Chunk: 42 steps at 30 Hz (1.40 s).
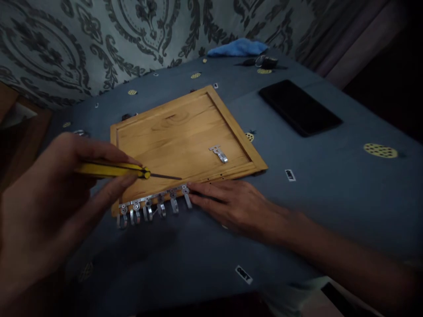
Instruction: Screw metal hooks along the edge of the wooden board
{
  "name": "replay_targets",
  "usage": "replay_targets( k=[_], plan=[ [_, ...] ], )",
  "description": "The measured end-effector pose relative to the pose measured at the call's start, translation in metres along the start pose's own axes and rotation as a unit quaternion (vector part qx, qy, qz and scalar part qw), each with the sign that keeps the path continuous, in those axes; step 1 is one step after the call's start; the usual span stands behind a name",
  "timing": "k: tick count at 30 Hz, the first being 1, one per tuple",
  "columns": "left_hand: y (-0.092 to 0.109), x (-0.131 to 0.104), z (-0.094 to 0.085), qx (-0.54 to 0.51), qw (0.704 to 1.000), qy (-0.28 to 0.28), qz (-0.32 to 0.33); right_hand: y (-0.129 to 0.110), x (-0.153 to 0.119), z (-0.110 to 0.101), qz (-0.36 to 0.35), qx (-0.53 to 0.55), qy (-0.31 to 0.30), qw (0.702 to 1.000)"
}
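A: What is the left hand doing?

B: The left hand [69,189], large in the foreground, is grasping a yellow-handled screwdriver [112,169] between thumb and fingers. Its thin metal shaft is pointing right, over the near edge of a wooden board [172,132]; whether the tip is touching anything, I cannot tell

A: And the right hand?

B: The right hand [239,202] is lying along that same edge, its fingertips meeting the right end of a row of six metal hooks [161,199]. I cannot tell whether they are pinching the last one

A: Where are the hooks sitting?

B: They are lining the near edge's left part, curving out over a blue-grey tablecloth [297,211] printed with pineapples. One loose hook [220,155] is resting on the board, towards its right side

A: What else is lying around?

B: A dark phone [299,108] is lying right of the board, and a blue cloth [238,47] is bunching at the far edge
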<state>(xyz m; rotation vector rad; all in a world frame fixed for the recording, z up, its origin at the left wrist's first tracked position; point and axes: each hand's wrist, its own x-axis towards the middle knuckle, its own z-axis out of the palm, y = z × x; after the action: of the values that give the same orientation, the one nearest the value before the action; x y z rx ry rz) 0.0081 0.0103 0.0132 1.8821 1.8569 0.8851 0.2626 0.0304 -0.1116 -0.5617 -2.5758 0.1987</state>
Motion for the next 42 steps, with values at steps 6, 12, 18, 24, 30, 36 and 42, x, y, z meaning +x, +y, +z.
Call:
replay_targets(
  k=[6, 12, 18, 24, 30, 36, 42],
  plan=[
    [-0.034, 0.017, 0.017, -0.147, 0.989, -0.014, -0.029, -0.002, -0.003, -0.005, 0.018, 0.061, 0.095, 0.993],
    [-0.062, 0.042, 0.031, -0.107, 0.992, -0.066, 0.002, -0.001, -0.006, -0.013, 0.054, 0.032, 0.190, 0.980],
    [-0.087, 0.052, 0.035, -0.030, 0.988, -0.131, 0.070, 0.000, -0.007, -0.011, 0.044, 0.001, 0.179, 0.983],
    [-0.094, 0.054, 0.035, 0.027, 0.977, -0.176, 0.121, 0.001, -0.005, -0.006, 0.004, 0.025, 0.124, 0.992],
    [-0.094, 0.051, 0.035, 0.061, 0.968, -0.191, 0.149, 0.000, -0.003, -0.003, 0.005, 0.026, 0.095, 0.995],
    [-0.101, 0.047, 0.040, 0.075, 0.967, -0.176, 0.170, -0.002, -0.002, -0.005, 0.005, 0.027, 0.068, 0.997],
    [-0.106, 0.048, 0.043, 0.084, 0.971, -0.139, 0.178, -0.001, -0.004, -0.003, 0.008, 0.027, 0.051, 0.998]
  ],
)
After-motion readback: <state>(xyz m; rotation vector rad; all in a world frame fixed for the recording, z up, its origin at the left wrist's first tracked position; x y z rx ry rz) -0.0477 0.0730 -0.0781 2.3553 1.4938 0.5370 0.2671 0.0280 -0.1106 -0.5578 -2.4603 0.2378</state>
